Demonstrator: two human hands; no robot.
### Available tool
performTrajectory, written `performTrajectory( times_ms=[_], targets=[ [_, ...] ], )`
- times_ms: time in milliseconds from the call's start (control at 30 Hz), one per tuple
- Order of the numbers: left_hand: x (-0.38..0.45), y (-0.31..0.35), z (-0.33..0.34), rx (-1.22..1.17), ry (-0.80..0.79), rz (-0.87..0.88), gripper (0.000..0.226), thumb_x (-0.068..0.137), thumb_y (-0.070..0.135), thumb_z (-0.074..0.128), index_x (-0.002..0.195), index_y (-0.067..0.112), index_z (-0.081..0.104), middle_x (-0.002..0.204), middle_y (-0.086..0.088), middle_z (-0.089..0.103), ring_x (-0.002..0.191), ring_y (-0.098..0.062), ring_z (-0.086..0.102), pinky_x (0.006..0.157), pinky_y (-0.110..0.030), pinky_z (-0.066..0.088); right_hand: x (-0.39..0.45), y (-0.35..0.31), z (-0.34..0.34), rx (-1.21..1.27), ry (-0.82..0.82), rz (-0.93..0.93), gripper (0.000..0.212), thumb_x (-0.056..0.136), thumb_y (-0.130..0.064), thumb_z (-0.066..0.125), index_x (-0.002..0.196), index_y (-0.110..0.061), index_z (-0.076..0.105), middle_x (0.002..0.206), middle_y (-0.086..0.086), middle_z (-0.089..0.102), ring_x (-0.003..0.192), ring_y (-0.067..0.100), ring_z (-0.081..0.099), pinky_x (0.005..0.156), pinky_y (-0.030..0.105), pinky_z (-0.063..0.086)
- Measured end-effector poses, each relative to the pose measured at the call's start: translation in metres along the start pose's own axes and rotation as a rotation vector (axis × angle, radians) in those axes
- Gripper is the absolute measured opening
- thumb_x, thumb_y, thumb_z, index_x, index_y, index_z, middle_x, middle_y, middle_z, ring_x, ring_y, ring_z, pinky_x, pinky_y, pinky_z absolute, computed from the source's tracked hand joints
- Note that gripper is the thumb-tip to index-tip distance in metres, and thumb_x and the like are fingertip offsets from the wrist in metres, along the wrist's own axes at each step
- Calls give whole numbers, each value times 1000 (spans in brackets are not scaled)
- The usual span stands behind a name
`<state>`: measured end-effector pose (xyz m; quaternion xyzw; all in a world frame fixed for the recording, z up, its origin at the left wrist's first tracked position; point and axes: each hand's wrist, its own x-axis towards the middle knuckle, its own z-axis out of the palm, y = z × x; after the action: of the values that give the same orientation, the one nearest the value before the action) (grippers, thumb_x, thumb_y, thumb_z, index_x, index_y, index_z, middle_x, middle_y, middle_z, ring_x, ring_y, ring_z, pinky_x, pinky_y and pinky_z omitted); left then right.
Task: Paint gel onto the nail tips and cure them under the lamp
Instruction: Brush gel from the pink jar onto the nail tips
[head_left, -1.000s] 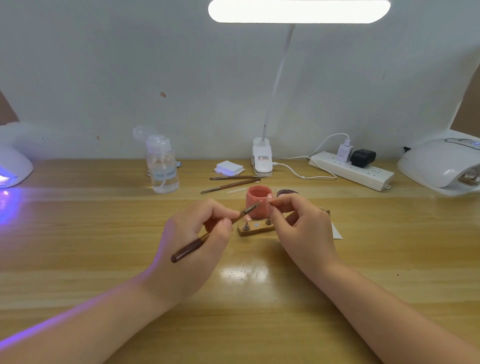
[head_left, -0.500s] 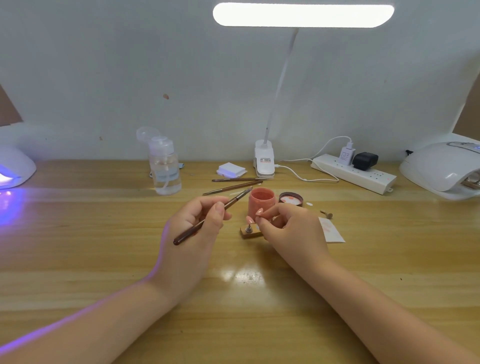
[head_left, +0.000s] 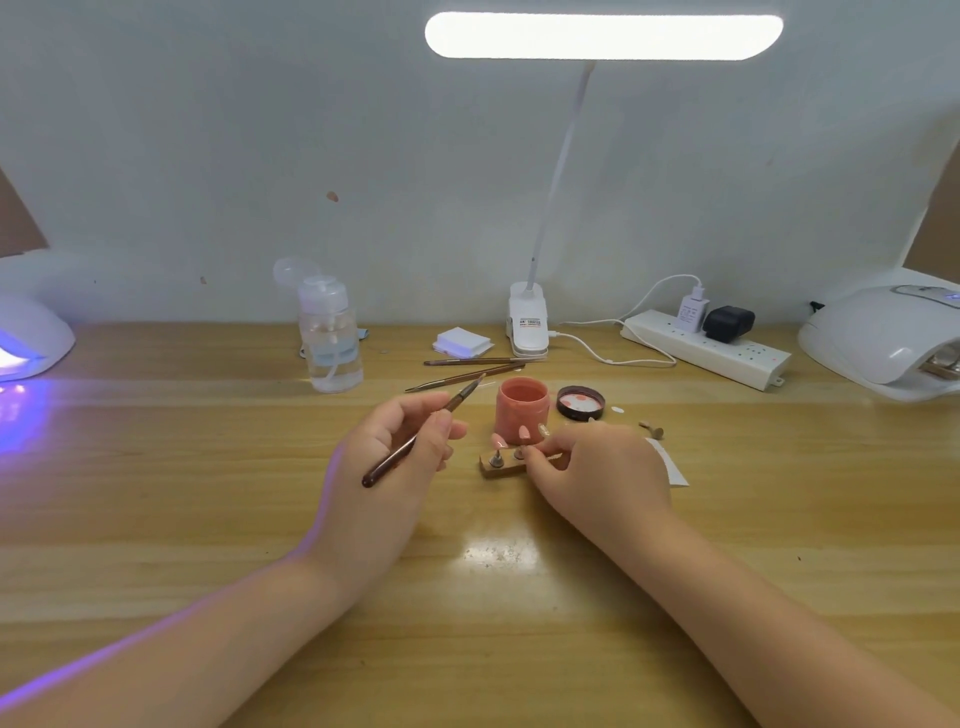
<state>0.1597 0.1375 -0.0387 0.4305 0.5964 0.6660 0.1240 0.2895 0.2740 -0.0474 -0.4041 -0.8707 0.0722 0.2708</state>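
Both hands flank holder (head_left: 501, 466), brush (head_left: 421, 433) raised leftward.

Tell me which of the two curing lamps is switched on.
The curing lamp at the far left, glowing purple onto the desk; the right one shows no glow.
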Motion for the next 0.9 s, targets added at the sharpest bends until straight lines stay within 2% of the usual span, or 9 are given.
performTrajectory(
  times_ms=[167, 267, 367, 500, 567, 633, 733, 900],
  targets=[
    [9, 5, -1, 31, 20, 6, 23, 92, 8, 59, 91, 27, 71, 80, 9, 72, 69, -2, 61, 64, -12, 49, 0, 9, -4, -98, 25, -31, 29, 88, -50, 51, 98, -34, 73, 81, -7, 71, 83, 14, 63, 56, 24, 37],
    [25, 14, 3, 71, 59, 51, 21, 90, 8, 60, 83, 25, 70, 71, 10, 69, 62, -1, 58, 60, -17, 48, 4, 10, -3, -60, -16, -23, 32, 89, -52, 51, 104, -34, 72, 89, -7, 71, 90, 15, 63, 65, 27, 49],
    [48, 23, 5, 158, 53, 65, 20, 91, 12, 58, 81, 25, 67, 63, 14, 67, 60, 2, 58, 62, -21, 50, 6, 11, -2, 23, -59, 2, 31, 89, -53, 53, 111, -37, 70, 103, -8, 71, 99, 14, 61, 73, 29, 50],
    [79, 33, 19, 404, -51, 55, 11, 89, 17, 58, 82, 22, 64, 69, 3, 69, 68, -11, 63, 63, -30, 50, 6, 12, -1, 57, -64, 13, 27, 89, -50, 56, 108, -37, 71, 95, -8, 71, 93, 15, 62, 69, 28, 48],
    [91, 36, 28, 564, -109, 56, 13, 88, 17, 55, 82, 13, 66, 74, -6, 71, 73, -19, 65, 60, -30, 48, 5, 11, -1, 72, -38, -2, 25, 88, -48, 59, 104, -35, 73, 89, -7, 72, 89, 16, 63, 65, 28, 45],
    [101, 39, 35, 599, -162, 23, 18, 85, 15, 55, 78, 4, 68, 73, -9, 71, 76, -23, 65, 59, -31, 48, 5, 10, -1, 56, -12, -32, 22, 89, -46, 59, 100, -34, 74, 83, -4, 71, 84, 18, 63, 60, 27, 39],
    [111, 38, 44, 653, -220, -13, 24, 82, 15, 55, 77, -5, 68, 79, -18, 70, 67, -25, 56, 65, -40, 50, 4, 8, 0, 34, 1, -60, 21, 90, -42, 57, 94, -31, 74, 77, -1, 70, 79, 20, 61, 57, 27, 31],
    [116, 30, 56, 721, -300, -46, 24, 85, 15, 53, 81, -5, 66, 84, -19, 71, 65, -21, 52, 61, -30, 39, 1, 8, -1, 49, 53, -118, 19, 89, -37, 60, 83, -25, 73, 71, -1, 67, 73, 21, 59, 56, 25, 28]
  ],
)
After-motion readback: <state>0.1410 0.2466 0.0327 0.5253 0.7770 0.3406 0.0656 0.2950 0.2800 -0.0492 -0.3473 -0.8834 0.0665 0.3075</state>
